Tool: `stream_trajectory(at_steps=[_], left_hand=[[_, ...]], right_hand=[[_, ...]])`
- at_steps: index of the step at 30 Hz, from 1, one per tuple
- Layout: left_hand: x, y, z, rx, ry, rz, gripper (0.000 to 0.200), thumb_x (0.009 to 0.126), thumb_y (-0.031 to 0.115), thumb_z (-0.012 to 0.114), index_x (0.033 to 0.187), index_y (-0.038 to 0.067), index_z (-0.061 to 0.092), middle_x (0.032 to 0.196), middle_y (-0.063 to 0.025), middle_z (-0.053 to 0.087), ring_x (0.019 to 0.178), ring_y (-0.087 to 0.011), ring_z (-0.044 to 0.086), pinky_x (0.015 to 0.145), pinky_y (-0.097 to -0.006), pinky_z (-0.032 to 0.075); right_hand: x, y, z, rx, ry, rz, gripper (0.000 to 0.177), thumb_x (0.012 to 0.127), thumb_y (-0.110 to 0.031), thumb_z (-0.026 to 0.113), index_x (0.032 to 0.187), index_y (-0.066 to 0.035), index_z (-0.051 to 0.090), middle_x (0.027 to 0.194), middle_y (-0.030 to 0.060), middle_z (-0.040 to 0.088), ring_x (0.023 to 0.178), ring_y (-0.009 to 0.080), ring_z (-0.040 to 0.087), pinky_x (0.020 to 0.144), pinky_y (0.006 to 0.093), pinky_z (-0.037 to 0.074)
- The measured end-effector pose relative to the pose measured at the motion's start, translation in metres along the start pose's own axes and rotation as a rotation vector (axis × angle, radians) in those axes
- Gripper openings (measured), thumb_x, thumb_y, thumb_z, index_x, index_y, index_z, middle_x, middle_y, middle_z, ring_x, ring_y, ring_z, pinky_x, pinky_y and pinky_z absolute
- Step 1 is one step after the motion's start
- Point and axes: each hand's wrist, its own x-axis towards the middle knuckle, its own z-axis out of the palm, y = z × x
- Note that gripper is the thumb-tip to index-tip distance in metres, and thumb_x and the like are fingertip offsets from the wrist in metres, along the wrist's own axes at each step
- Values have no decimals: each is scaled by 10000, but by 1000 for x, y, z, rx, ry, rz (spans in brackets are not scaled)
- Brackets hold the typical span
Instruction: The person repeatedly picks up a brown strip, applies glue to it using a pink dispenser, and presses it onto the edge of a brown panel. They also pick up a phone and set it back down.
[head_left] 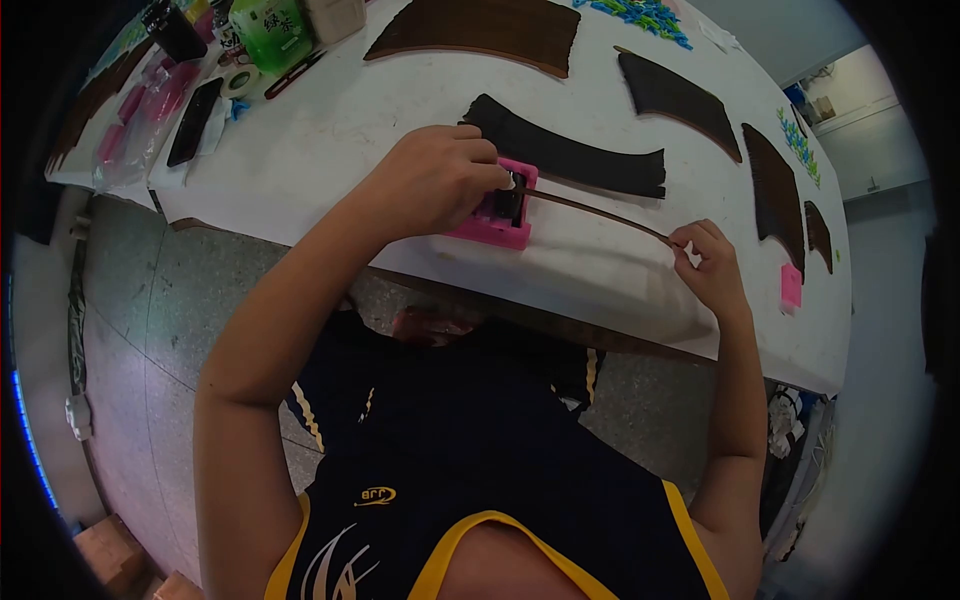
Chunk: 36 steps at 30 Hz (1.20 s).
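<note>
Left grip: the left grip (pixel 440 180) is clenched over the top of a pink block (pixel 495 228), fingers curled down onto its upper end; the thumb is hidden.
Right grip: the right grip (pixel 708 262) pinches the far end of a thin dark strip (pixel 600 210) between fingertips, the other fingers folded in.
Pink block: it sits on the white desk (pixel 350 130), close to the near edge and about midway along it, with a dark insert showing in its middle.
Thin dark strip: it runs out of the block's right side, low over the desk top, in a nearly straight line to the right grip, slanting toward the near edge.
Nearest neighbour: a long dark curved piece (pixel 570 150) lies flat just beyond the block and the strip, its left end beside the left grip's knuckles.
Other dark pieces: a broad brown curved piece (pixel 480 30) lies at the far edge; a dark wedge-shaped piece (pixel 680 100) and two narrower dark pieces (pixel 775 195) lie toward the right end.
Right end: a small pink piece (pixel 791 285) lies near the near-right corner, well apart from the right grip.
Left end: a green bottle (pixel 272 30), a roll of tape (pixel 240 80) and a flat black item (pixel 193 120) are grouped by the far-left corner, beside a clear bag of pink parts (pixel 150 110).
Person: dark sleeveless shirt with yellow trim, close to the desk's near edge.
</note>
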Motion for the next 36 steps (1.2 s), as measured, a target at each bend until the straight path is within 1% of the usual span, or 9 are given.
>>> stream_trajectory(at_steps=[4, 11, 14, 19, 27, 29, 32, 34, 36], left_hand=[[4, 1, 0, 1, -23, -1, 181, 754, 81, 762, 926, 131, 785, 878, -16, 695, 877, -228, 663, 750, -366, 574], [8, 1, -5, -10, -104, 0, 255, 742, 6, 758, 975, 106, 783, 883, -28, 700, 860, -252, 642, 733, -383, 574], [11, 3, -2, -17, -59, -13, 179, 735, 70, 759, 901, 124, 794, 818, -12, 695, 855, -227, 635, 732, -365, 568], [20, 9, 13, -165, 29, -63, 214, 788, 15, 772, 988, 91, 781, 841, -23, 707, 848, -233, 625, 713, -372, 560], [36, 21, 21, -249, 18, -171, 259, 803, -2, 765, 1036, 86, 693, 813, -39, 682, 849, -222, 653, 706, -359, 558], [39, 26, 21, -257, 25, -189, 260, 813, -7, 760, 1041, 90, 681, 810, -45, 681, 852, -217, 669, 715, -349, 561], [45, 28, 10, -431, 31, -285, 192, 870, 8, 746, 1041, 63, 676, 862, -57, 719, 867, -173, 702, 747, -318, 567], [51, 25, -11, -977, -234, -575, 143, 917, 17, 732, 1044, 35, 669, 940, -67, 750, 882, -133, 710, 778, -299, 567], [46, 13, -16, -1147, -226, -567, 134, 926, 12, 718, 1048, 28, 667, 967, -63, 753, 893, -123, 706, 789, -290, 561]], right_hand=[[-4, 1, -4, -46, 20, -22, 171, 789, 68, 680, 936, -15, 711, 868, 86, 684, 845, 236, 668, 672, 338, 548], [-6, 8, 1, -34, 34, -44, 198, 787, 76, 667, 955, -25, 695, 922, 72, 672, 825, 196, 645, 684, 307, 494], [-4, 2, -10, -68, 55, -22, 176, 780, 68, 682, 937, -9, 698, 896, 107, 686, 858, 259, 663, 747, 351, 542], [9, -2, -54, -207, 220, -154, 171, 779, 92, 666, 920, -4, 667, 886, 105, 668, 858, 271, 637, 761, 341, 528], [58, -46, -125, -311, 421, -222, 219, 869, 73, 661, 1070, -12, 688, 1023, 77, 674, 915, 172, 630, 839, 314, 515], [71, -57, -136, -358, 398, -283, 228, 924, 51, 624, 1115, -60, 677, 998, 13, 634, 919, 131, 580, 817, 275, 459], [83, -48, -151, -247, 319, -180, 260, 916, 38, 623, 1155, -47, 675, 999, -6, 608, 919, 104, 547, 860, 251, 450], [87, -26, -155, -49, 266, -89, 244, 914, 35, 603, 1133, -55, 659, 977, -26, 574, 896, 88, 514, 839, 242, 428], [92, -1, -152, 150, 204, -6, 229, 911, 33, 583, 1112, -63, 642, 955, -46, 540, 874, 73, 482, 818, 233, 407]])
